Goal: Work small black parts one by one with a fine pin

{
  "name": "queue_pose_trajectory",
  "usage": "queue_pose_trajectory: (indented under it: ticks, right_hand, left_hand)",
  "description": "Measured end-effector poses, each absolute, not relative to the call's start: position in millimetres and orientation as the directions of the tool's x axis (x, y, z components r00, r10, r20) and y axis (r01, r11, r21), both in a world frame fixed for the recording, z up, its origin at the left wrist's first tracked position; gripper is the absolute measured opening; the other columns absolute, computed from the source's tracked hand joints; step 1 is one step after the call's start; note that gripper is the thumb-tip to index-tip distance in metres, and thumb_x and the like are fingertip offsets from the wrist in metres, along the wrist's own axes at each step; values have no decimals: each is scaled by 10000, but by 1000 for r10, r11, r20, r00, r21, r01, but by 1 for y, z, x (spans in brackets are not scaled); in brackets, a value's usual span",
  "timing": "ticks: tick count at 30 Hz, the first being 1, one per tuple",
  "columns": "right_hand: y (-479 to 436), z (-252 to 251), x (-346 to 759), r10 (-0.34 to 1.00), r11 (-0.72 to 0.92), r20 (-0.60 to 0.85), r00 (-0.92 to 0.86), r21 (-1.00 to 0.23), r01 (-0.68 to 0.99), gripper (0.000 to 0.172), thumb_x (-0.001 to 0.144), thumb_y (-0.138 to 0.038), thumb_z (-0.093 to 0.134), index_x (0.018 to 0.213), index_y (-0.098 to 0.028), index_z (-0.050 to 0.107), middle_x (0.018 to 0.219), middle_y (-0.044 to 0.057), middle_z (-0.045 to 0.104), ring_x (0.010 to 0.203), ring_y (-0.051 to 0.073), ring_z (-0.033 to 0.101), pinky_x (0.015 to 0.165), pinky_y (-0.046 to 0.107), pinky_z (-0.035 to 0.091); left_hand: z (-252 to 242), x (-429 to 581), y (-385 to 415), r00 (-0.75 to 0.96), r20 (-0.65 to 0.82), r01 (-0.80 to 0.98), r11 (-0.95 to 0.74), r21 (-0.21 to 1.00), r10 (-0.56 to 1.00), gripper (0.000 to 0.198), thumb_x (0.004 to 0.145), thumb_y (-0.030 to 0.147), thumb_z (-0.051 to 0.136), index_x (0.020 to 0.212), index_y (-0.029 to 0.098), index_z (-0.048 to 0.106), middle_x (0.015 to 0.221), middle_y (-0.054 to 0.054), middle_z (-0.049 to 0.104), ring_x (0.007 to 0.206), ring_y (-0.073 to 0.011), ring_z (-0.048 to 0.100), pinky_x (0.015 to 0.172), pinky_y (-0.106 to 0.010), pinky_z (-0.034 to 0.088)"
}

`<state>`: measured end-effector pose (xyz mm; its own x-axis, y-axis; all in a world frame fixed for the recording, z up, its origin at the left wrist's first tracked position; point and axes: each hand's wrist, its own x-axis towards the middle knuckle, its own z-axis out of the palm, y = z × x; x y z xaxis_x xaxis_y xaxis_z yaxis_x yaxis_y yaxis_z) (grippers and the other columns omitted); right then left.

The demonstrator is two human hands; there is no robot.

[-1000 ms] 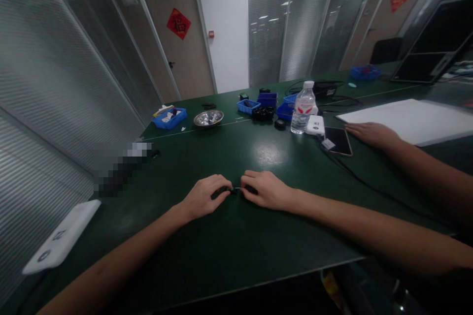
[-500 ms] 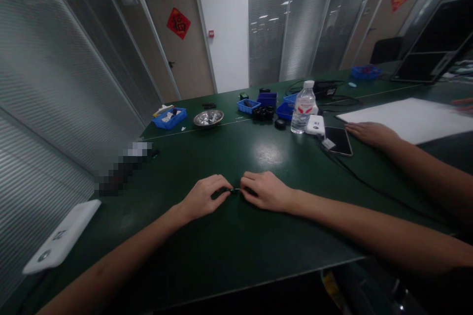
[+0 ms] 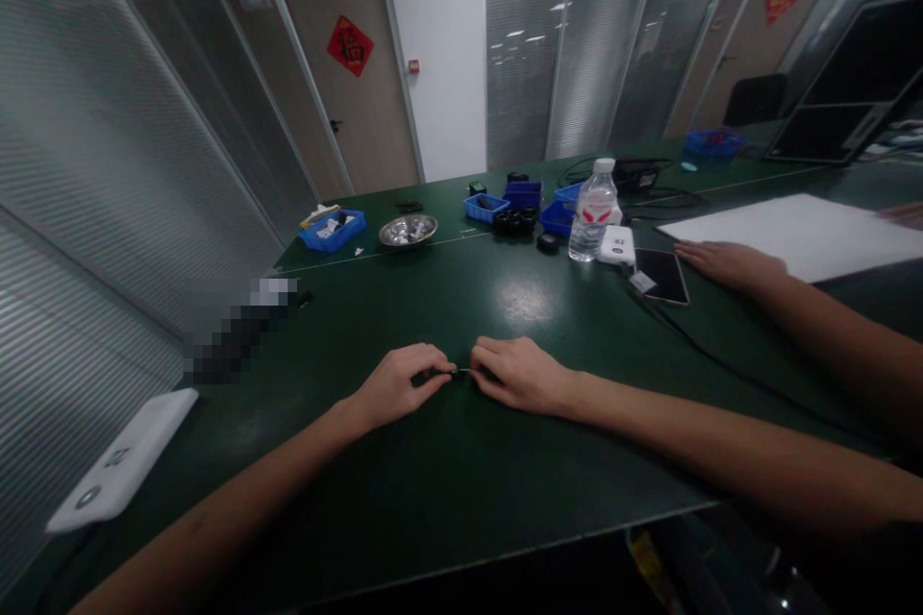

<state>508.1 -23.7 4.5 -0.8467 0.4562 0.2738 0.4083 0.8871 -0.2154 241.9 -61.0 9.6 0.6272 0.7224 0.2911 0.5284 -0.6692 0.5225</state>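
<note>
My left hand (image 3: 404,384) pinches a tiny dark piece (image 3: 459,374) between thumb and fingertips, just above or on the green table (image 3: 404,509). A thin, pale, pin-like bit (image 3: 465,370) bridges the narrow gap from that piece to my right hand (image 3: 520,373). The fingers of my right hand are curled together at the bit's other end, and their tips are partly hidden. Both parts are too small to name exactly. My forearms rest low over the table's near side.
Behind my hands stand a metal dish (image 3: 408,231), a blue basket (image 3: 333,231), small blue bins (image 3: 486,206) and a water bottle (image 3: 592,211). A phone (image 3: 667,277) with a cable lies at right, near another person's hand (image 3: 728,264) and a white sheet (image 3: 800,221). A white power bank (image 3: 126,461) lies left.
My hands stay almost where they were, with the left fingertips slightly closer around the dark piece. The other person's far hand at the right edge has shifted a little on the white sheet.
</note>
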Motion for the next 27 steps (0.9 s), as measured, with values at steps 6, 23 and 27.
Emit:
queue_pose_trajectory:
  ticks: [6, 23, 27]
  right_hand:
    - [-25, 5, 506, 407, 913, 264, -875, -151, 379, 143, 1038, -278, 466, 1080, -174, 554, 990, 52, 609, 744, 139, 536, 607, 267, 371]
    - [-25, 4, 505, 497, 867, 321, -806, -224, 446, 141, 1028, -285, 486, 1043, -172, 570, 993, 51, 615, 733, 136, 541, 606, 262, 363]
    - [-24, 3, 505, 505, 862, 317, -803, -227, 453, 140, 1026, -289, 492, 1045, -176, 572, 998, 47, 620, 732, 132, 541, 599, 256, 352]
  left_hand:
    - [4, 242, -60, 661, 356, 487, -739, 466, 661, 239, 1014, 245, 586, 1214, 194, 708, 1128, -75, 736, 1058, -200, 671, 952, -380, 538]
    - [9, 242, -59, 629, 203, 559, -617, 554, 751, 320, 995, 270, 615, 1310, 223, 645, 1094, -54, 674, 815, -141, 599, 752, -278, 498]
    - [12, 243, -58, 625, 164, 552, -581, 598, 763, 281, 992, 280, 621, 1262, 218, 669, 1033, -41, 651, 799, -135, 570, 723, -262, 459]
